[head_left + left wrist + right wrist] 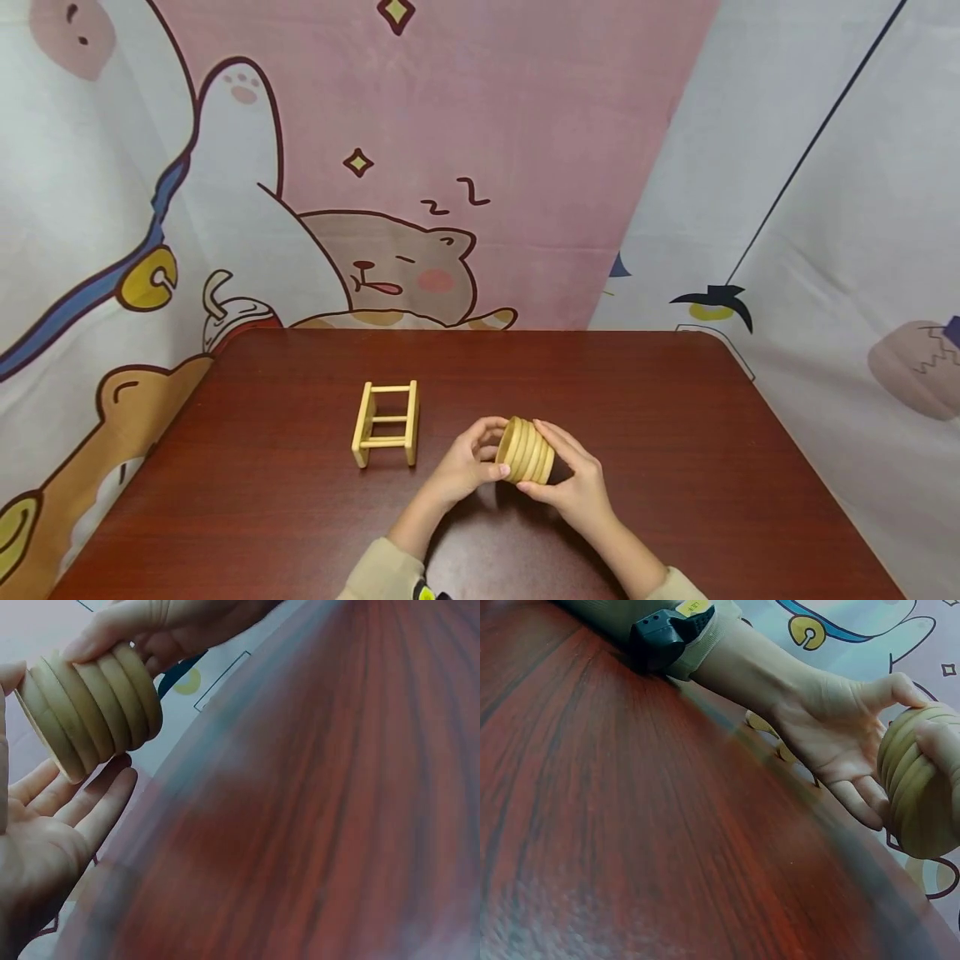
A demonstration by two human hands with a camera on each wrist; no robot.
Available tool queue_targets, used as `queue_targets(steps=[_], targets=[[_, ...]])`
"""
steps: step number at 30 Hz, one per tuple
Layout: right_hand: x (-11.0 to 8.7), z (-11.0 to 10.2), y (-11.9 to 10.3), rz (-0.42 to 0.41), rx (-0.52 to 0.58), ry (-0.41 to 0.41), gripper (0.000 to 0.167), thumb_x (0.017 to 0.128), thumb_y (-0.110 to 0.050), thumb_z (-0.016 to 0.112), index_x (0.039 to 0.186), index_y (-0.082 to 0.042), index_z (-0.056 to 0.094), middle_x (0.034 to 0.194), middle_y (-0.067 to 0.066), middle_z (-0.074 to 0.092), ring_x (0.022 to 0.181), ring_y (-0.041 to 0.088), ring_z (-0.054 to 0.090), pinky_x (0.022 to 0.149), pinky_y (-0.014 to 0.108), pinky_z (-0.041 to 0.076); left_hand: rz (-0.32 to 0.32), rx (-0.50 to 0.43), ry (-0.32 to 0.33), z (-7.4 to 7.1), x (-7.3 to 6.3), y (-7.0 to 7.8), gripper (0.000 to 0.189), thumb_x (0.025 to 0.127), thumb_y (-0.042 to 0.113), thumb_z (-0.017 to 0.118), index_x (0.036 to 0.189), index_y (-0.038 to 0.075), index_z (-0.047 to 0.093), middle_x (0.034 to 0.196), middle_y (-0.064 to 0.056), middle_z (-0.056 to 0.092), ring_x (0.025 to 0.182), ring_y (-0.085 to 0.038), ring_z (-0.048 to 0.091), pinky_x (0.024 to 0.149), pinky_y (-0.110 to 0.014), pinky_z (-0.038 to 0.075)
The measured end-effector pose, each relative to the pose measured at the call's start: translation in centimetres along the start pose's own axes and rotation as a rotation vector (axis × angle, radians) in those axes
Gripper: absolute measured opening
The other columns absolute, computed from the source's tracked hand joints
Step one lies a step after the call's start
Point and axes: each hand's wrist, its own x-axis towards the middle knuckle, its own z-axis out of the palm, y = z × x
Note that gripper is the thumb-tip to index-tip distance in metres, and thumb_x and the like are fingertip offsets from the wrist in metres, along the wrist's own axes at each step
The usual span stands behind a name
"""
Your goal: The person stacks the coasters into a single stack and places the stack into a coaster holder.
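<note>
Both hands hold a tilted stack of several round wooden coasters (527, 452) above the table. My left hand (467, 468) has its thumb and fingers at the stack's left end, where a shallow rimmed face shows. In the left wrist view its fingers reach under the coasters (90, 712). My right hand (573, 479) grips the other end between thumb and fingers. The right wrist view shows the coasters (915, 791) from their flat side, with the left hand (840, 735) beyond. A small wooden rack (386, 419) with rails stands left of the hands.
The dark red-brown wooden table (645, 392) spreads around the hands and reaches back to a cartoon-printed cloth (540, 167). A dark band with a device (664, 639) sits on the left wrist.
</note>
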Motion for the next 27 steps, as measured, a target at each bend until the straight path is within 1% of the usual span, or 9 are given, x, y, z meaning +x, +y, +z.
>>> queue_targets(steps=[3, 6, 10, 13, 17, 22, 23, 25, 27], targets=[[-0.1, -0.2, 0.3, -0.003, 0.018, -0.021, 0.080, 0.060, -0.011, 0.091, 0.130, 0.004, 0.056, 0.126, 0.016, 0.058, 0.116, 0.023, 0.056, 0.097, 0.024, 0.039, -0.001, 0.018, -0.021, -0.2, 0.0, 0.2, 0.063, 0.080, 0.010, 0.071, 0.132, -0.007, 0.041, 0.121, -0.021, 0.054, 0.102, -0.036, 0.060, 0.076, -0.034, 0.053], [-0.2, -0.3, 0.5, -0.019, 0.028, -0.032, 0.079, 0.063, -0.015, 0.090, 0.132, 0.001, 0.056, 0.127, 0.014, 0.058, 0.116, 0.022, 0.056, 0.097, 0.025, 0.040, 0.013, 0.032, -0.033, -0.2, 0.0, 0.3, 0.063, 0.080, 0.003, 0.070, 0.134, -0.006, 0.038, 0.121, -0.025, 0.053, 0.100, -0.040, 0.060, 0.075, -0.034, 0.053], [-0.1, -0.4, 0.5, -0.044, 0.019, -0.039, 0.078, 0.064, -0.019, 0.090, 0.131, 0.000, 0.056, 0.126, 0.014, 0.059, 0.116, 0.023, 0.056, 0.097, 0.025, 0.040, 0.044, 0.056, -0.040, -0.1, 0.1, 0.6, 0.066, 0.079, -0.006, 0.069, 0.136, -0.003, 0.036, 0.121, -0.033, 0.052, 0.096, -0.045, 0.060, 0.073, -0.034, 0.053], [0.2, -0.7, 0.4, -0.043, 0.014, -0.049, 0.078, 0.062, -0.017, 0.091, 0.130, 0.002, 0.057, 0.125, 0.015, 0.059, 0.116, 0.023, 0.056, 0.097, 0.024, 0.040, 0.059, 0.097, -0.039, 0.0, 0.1, 0.9, 0.067, 0.079, -0.009, 0.069, 0.137, 0.000, 0.036, 0.119, -0.034, 0.053, 0.094, -0.046, 0.060, 0.075, -0.037, 0.053], [0.6, -1.0, -0.2, -0.026, 0.015, -0.069, 0.079, 0.056, -0.007, 0.092, 0.127, 0.005, 0.058, 0.123, 0.020, 0.060, 0.116, 0.023, 0.055, 0.096, 0.022, 0.040, 0.067, 0.158, -0.040, 0.2, 0.0, 1.2, 0.069, 0.079, -0.007, 0.070, 0.139, 0.003, 0.039, 0.119, -0.030, 0.054, 0.096, -0.040, 0.061, 0.078, -0.040, 0.052], [1.8, -1.6, -2.7, -0.007, 0.026, -0.092, 0.076, 0.054, 0.002, 0.090, 0.123, 0.009, 0.059, 0.118, 0.026, 0.059, 0.114, 0.024, 0.056, 0.095, 0.021, 0.040, 0.055, 0.171, -0.048, 0.5, 0.0, 1.4, 0.067, 0.079, -0.005, 0.070, 0.138, 0.005, 0.041, 0.120, -0.023, 0.053, 0.097, -0.028, 0.061, 0.076, -0.036, 0.053], [1.9, -1.8, -3.1, -0.006, 0.025, -0.096, 0.075, 0.054, 0.003, 0.090, 0.122, 0.009, 0.059, 0.117, 0.026, 0.059, 0.113, 0.025, 0.056, 0.095, 0.021, 0.040, 0.051, 0.166, -0.049, 0.5, 0.0, 1.4, 0.067, 0.079, -0.006, 0.070, 0.138, 0.005, 0.041, 0.120, -0.022, 0.052, 0.096, -0.026, 0.062, 0.075, -0.035, 0.053], [1.7, -1.8, -2.6, -0.006, 0.023, -0.101, 0.075, 0.056, -0.002, 0.091, 0.124, 0.007, 0.059, 0.119, 0.023, 0.060, 0.114, 0.024, 0.056, 0.095, 0.022, 0.041, 0.052, 0.150, -0.054, 0.6, 0.0, 1.4, 0.066, 0.079, -0.007, 0.070, 0.137, 0.005, 0.040, 0.120, -0.021, 0.051, 0.091, -0.024, 0.063, 0.071, -0.034, 0.054], [1.8, -1.8, -2.7, -0.008, 0.023, -0.103, 0.075, 0.056, -0.003, 0.091, 0.124, 0.006, 0.059, 0.120, 0.022, 0.060, 0.114, 0.024, 0.057, 0.095, 0.022, 0.041, 0.054, 0.133, -0.057, 0.7, 0.0, 1.4, 0.066, 0.079, -0.008, 0.070, 0.136, 0.004, 0.039, 0.120, -0.020, 0.050, 0.087, -0.022, 0.065, 0.070, -0.033, 0.054]])
